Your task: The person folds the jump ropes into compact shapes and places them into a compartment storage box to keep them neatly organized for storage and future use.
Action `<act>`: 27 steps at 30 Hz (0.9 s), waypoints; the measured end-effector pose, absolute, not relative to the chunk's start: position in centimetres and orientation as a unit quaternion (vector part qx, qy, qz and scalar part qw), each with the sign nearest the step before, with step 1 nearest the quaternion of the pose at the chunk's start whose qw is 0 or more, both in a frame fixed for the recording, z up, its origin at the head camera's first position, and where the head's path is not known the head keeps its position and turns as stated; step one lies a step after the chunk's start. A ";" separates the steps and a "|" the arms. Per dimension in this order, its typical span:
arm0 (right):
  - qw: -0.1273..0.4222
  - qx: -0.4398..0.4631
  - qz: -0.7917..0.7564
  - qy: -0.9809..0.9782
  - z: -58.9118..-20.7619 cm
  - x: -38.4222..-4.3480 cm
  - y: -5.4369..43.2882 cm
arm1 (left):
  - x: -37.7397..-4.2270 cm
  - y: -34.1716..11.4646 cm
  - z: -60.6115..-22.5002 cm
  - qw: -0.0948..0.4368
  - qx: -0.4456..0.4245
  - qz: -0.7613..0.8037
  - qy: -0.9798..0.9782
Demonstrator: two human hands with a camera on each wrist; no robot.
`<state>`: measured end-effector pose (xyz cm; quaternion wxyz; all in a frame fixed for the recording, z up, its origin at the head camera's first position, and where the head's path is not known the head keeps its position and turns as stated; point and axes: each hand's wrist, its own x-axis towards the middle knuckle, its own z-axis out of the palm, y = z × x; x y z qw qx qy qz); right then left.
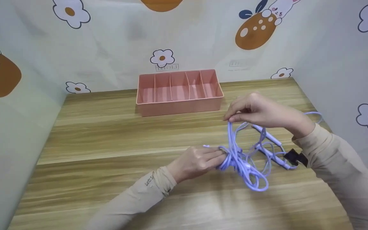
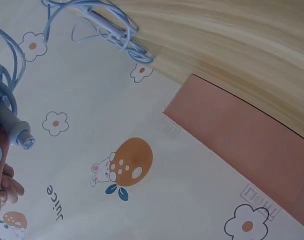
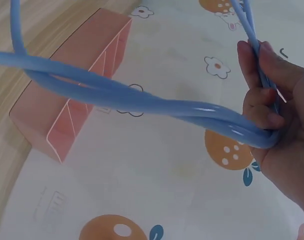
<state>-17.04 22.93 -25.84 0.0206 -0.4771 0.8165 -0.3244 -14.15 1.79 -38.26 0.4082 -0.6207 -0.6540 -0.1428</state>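
Note:
A looped bundle of smooth blue cord [image 1: 235, 156] hangs between the two hands, over the right half of the table. My left hand [image 1: 200, 161] grips the bundle at its middle from the left. Two tube-shaped blue ends [image 2: 22, 136] stick out beside its fingers in the left wrist view. Higher up, my right hand [image 1: 257, 110] pinches the top of a cord loop between thumb and fingers. In the right wrist view the thick cord [image 3: 142, 102] runs into that hand's curled fingers. The left fingertips are partly hidden by the loops.
Behind the hands, against the patterned back wall, stands a pink box [image 1: 180, 107] with several compartments. More blue cord with rod-like handles [image 1: 272, 139] lies on the wooden table [image 1: 107, 137] under the right forearm. A black wrist camera [image 1: 295, 157] is at the right sleeve.

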 end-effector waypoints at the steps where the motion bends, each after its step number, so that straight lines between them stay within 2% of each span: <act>1: 0.036 -0.473 -0.343 0.810 -25.9 -17.2 23.0 | -14.0 1.8 -38.2 0.414 -0.623 -0.155 -0.645; 4: 0.078 -0.457 -0.398 0.792 -26.3 -17.7 23.2 | -13.7 1.7 -38.0 0.427 -0.625 -0.187 -0.627; 8: 0.105 -0.431 -0.458 0.770 -27.0 -18.3 23.2 | -13.2 1.7 -37.8 0.437 -0.619 -0.226 -0.612; 14: 0.126 -0.406 -0.550 0.719 -28.9 -19.0 23.1 | -12.8 1.8 -37.3 0.429 -0.607 -0.288 -0.604; 20: 0.124 -0.378 -0.601 0.693 -30.7 -19.4 22.6 | -12.8 2.0 -36.8 0.429 -0.586 -0.327 -0.605; 27: 0.158 -0.318 -0.642 0.679 -33.1 -19.4 21.6 | -13.0 2.2 -36.3 0.440 -0.545 -0.386 -0.601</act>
